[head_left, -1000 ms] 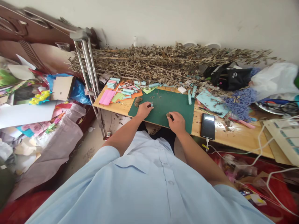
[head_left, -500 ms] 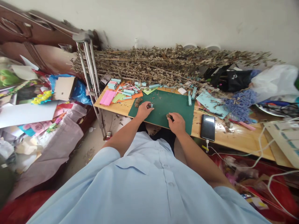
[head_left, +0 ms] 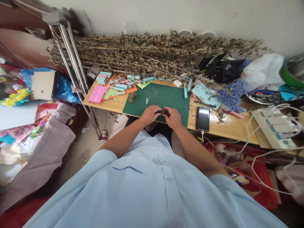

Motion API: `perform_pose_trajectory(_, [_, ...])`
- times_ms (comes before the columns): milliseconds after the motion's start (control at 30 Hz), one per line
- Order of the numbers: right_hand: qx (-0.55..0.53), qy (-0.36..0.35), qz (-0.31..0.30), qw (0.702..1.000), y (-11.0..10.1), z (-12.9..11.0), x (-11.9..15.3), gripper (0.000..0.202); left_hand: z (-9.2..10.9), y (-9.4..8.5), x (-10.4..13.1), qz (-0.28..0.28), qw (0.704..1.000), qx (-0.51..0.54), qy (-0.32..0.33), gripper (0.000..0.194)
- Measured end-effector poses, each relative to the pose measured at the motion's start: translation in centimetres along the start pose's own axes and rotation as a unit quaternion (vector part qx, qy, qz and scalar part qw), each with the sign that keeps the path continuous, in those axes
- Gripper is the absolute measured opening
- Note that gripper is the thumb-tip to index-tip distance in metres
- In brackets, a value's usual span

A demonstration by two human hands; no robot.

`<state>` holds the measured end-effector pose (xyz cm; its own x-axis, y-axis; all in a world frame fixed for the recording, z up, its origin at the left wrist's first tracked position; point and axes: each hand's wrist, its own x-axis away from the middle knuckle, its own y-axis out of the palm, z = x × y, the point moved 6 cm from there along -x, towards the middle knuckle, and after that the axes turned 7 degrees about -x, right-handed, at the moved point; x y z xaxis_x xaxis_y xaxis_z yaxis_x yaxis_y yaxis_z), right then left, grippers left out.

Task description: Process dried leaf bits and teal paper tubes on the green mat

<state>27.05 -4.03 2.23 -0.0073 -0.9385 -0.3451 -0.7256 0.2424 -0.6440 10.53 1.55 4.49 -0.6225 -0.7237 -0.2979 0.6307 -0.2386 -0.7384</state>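
My left hand (head_left: pixel 150 115) and my right hand (head_left: pixel 174 118) are close together over the front edge of the green mat (head_left: pixel 163 95). Between their fingertips they pinch a small clump of dried plant material (head_left: pixel 163 111). A short pale-blue paper tube (head_left: pixel 147 100) stands upright on the mat, just beyond my left hand. Near the mat's left edge lies a brown ball of dried leaves (head_left: pixel 133 97).
Dried stalks (head_left: pixel 142 53) stretch along the wall. Paper rolls (head_left: pixel 121 85) and pink paper (head_left: pixel 98 94) lie at left. On the right are a phone (head_left: pixel 203 119), blue yarn (head_left: pixel 234 95) and a power strip (head_left: pixel 273 128). Crutches (head_left: pixel 71 57) lean at the table's left end.
My left hand has let go of the small tube, which now stands on the mat, and has moved right to the clump at my right hand. The view has shifted somewhat.
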Motion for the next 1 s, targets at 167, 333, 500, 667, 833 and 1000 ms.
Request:
perform_pose_trajectory(167, [0.007,0.014,0.003,1.000,-0.2,0.0,-0.1,0.022,0.7,1.4,-1.4,-0.075,0.997,-0.015,0.014,0.026])
perform_pose_trajectory(333, [0.001,0.026,0.010,1.000,-0.2,0.6,-0.5,0.017,1.0,1.6,-1.9,-0.090,0.995,-0.034,0.002,0.023])
perform_pose_trajectory(500, [0.000,0.048,0.015,0.999,-0.2,1.1,-0.6,0.015,1.0,1.5,-2.2,-0.101,0.994,-0.044,-0.010,0.022])
perform_pose_trajectory(667, [0.005,0.028,0.010,1.000,-0.3,0.8,-0.6,0.018,0.8,1.6,-2.2,-0.100,0.994,-0.041,-0.003,0.026])
perform_pose_trajectory(833, [-0.002,-0.002,-0.001,1.000,-0.1,0.6,-0.6,0.020,0.6,1.5,-2.6,-0.089,0.996,-0.015,0.014,0.026])
perform_pose_trajectory(1000, [0.017,-0.006,-0.002,1.000,-0.2,0.4,-0.5,0.021,0.6,1.8,-2.8,-0.129,0.992,-0.012,0.010,0.028])
